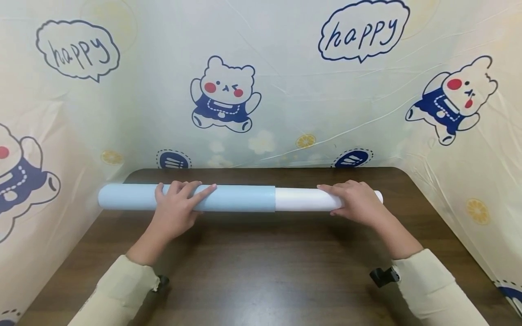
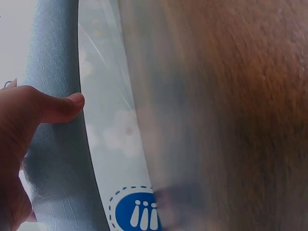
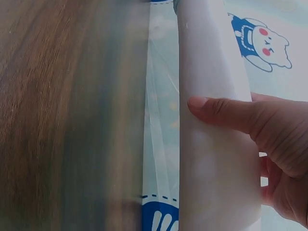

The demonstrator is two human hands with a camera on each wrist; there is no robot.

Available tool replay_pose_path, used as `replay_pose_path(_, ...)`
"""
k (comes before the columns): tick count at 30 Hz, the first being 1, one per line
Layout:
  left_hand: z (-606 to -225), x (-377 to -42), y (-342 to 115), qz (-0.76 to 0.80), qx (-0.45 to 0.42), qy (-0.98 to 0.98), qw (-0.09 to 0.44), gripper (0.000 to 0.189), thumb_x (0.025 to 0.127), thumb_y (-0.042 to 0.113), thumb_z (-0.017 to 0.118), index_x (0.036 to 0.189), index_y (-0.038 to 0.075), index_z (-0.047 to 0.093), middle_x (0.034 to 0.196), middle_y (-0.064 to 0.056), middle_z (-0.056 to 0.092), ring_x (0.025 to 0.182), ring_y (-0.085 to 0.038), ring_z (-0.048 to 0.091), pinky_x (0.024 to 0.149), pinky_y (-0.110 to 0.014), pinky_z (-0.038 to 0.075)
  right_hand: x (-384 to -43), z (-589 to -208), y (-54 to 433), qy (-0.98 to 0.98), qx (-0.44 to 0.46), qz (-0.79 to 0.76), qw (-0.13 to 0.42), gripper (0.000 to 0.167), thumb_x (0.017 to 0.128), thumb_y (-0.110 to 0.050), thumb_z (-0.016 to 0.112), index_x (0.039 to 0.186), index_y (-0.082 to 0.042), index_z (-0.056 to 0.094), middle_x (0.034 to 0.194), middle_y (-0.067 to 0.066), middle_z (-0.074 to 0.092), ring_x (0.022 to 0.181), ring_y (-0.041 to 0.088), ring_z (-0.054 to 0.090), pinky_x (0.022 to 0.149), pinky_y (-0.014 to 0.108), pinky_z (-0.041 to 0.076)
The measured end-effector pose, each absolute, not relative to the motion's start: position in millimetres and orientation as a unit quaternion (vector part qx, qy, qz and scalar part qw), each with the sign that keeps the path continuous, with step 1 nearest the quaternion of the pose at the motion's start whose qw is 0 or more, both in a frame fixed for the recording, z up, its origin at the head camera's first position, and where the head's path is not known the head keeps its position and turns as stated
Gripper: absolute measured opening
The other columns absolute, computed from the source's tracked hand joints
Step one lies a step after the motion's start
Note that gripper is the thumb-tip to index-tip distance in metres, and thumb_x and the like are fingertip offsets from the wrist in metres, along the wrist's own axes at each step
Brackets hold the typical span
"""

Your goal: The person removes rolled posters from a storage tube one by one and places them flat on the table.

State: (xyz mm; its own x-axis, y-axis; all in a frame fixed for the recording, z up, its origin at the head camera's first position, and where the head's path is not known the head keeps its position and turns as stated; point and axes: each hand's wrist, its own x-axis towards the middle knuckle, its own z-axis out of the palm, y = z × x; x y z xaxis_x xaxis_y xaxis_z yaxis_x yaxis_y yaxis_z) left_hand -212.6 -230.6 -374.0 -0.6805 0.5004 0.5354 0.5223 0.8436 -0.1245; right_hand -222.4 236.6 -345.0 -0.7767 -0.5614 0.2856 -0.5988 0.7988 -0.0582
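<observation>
A long light-blue roll [image 1: 240, 198] lies crosswise in front of me, with a narrower white roll [image 1: 302, 199] coming out of its right end. My left hand [image 1: 177, 206] grips the blue roll left of its middle, fingers over the top and thumb on the near side. Near the white roll's right end, my right hand [image 1: 356, 201] holds it in the same way. Fine creases mark the blue surface [image 2: 57, 48] in the left wrist view. Across the white surface [image 3: 211, 62] lies my right thumb in the right wrist view. Both rolls appear raised off the table.
Beneath the rolls is a dark brown wooden table [image 1: 261, 271] with rounded far corners. A pale curtain [image 1: 285, 99] printed with bears and lettering surrounds it at the back and sides. Black wrist devices [image 1: 384, 276] show at the cuffs.
</observation>
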Motion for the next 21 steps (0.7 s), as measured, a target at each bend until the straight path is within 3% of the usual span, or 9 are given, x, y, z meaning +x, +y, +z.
replay_pose_path(9, -378.5, -213.6, -218.6, -0.024, -0.288, -0.913, 0.289, 0.101, 0.063, 0.012, 0.091, 0.147, 0.037, 0.042, 0.127, -0.015, 0.056, 0.107, -0.04, 0.049, 0.091, -0.081, 0.023, -220.0, -348.1, 217.4, -0.926, 0.338, 0.075, 0.151, 0.077, 0.067, -0.027, 0.091, 0.136, -0.016, 0.059, 0.115, 0.01, 0.067, 0.1, 0.034, 0.06, 0.077, 0.05, 0.049)
replay_pose_path(21, -376.9, -213.1, -209.5, -0.023, -0.296, -0.908, 0.296, 0.098, 0.064, 0.014, 0.091, 0.146, 0.035, 0.044, 0.127, -0.015, 0.056, 0.107, -0.04, 0.05, 0.09, -0.08, 0.024, -218.8, -349.3, 208.4, -0.933, 0.333, 0.067, 0.124, 0.077, 0.069, -0.026, 0.09, 0.138, -0.021, 0.057, 0.112, 0.008, 0.068, 0.099, 0.032, 0.061, 0.076, 0.049, 0.049)
